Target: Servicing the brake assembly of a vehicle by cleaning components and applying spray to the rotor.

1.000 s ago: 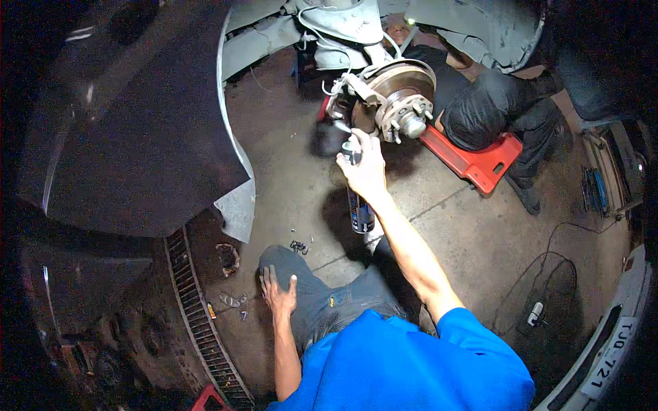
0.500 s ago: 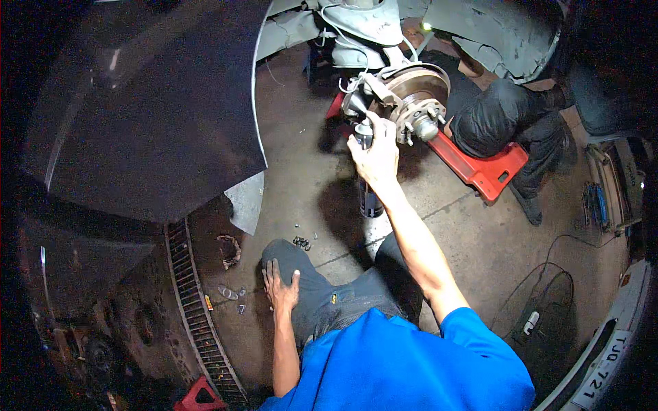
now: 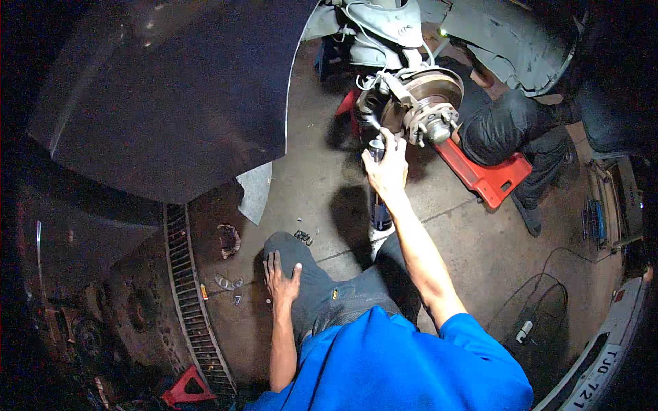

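My right hand [image 3: 388, 168] is wrapped round a dark spray can [image 3: 380, 216], held upright just in front of a wheel hub [image 3: 433, 123]. One finger lies at the can's top, and a pale blurred streak shows just above it. Behind the hub stands a worn, brownish brake disc [image 3: 442, 90], with grey suspension parts [image 3: 384, 34] beyond. Studs stick out of the hub's face. My left hand [image 3: 282, 282] rests on my left knee, fingers spread, holding nothing.
A red jack [image 3: 493, 179] lies right of the hub, beside another person's dark-trousered leg [image 3: 493, 130]. A dark car panel [image 3: 171, 96] fills the upper left. Small dark parts [image 3: 303, 237] lie beyond my knee. A floor grating [image 3: 184, 274] runs at left; a cable [image 3: 548, 274] curls at right.
The view has shifted, so the hub and jack sit slightly farther right and lower. My right hand still grips the spray can by the hub. My left hand stays on the knee.
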The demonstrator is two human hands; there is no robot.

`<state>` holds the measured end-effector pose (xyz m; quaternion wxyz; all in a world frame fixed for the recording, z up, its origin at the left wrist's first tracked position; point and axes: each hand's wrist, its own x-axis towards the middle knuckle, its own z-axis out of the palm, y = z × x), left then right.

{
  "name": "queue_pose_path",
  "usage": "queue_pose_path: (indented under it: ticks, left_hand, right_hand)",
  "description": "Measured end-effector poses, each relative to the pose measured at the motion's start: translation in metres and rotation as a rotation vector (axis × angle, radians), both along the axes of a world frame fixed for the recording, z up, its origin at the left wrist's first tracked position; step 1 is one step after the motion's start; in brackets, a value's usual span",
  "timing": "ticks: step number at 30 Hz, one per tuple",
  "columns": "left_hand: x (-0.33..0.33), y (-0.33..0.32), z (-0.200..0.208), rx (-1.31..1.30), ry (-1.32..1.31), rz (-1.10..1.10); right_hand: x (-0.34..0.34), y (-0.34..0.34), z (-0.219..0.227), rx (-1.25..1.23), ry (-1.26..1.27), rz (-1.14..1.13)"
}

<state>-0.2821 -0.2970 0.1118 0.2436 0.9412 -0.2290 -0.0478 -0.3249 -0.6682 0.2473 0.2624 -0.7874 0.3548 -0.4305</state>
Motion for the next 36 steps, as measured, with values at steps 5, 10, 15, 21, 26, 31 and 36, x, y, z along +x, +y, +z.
queue_pose_path:
  ticks: [5, 10, 15, 21, 26, 31, 36]
  left_hand:
    - [-0.003, -0.002, 0.005, 0.009, 0.014, 0.01]
    - [-0.002, -0.002, 0.004, -0.017, 0.007, 0.002]
    - [-0.001, 0.002, -0.001, 0.009, -0.014, 0.007]
    - [0.0, -0.004, 0.003, 0.03, -0.01, -0.006]
    - [-0.001, 0.001, -0.002, 0.015, -0.026, -0.002]
    - [-0.002, -0.001, 0.0, -0.03, 0.024, 0.01]
    - [-0.001, 0.0, -0.002, -0.033, -0.001, 0.005]
  right_hand:
    - [0.003, 0.011, 0.006, -0.02, -0.106, 0.076]
    - [0.0, 0.012, -0.005, 0.002, -0.077, 0.056]
    - [-0.006, 0.01, -0.005, 0.014, -0.092, 0.07]
    - [-0.008, 0.002, -0.01, -0.035, -0.069, 0.084]
    - [0.0, 0.005, 0.017, 0.016, -0.079, 0.136]
    - [0.005, -0.015, 0.034, -0.121, -0.169, 0.054]
    - [0.0, -0.013, 0.036, -0.047, -0.095, 0.042]
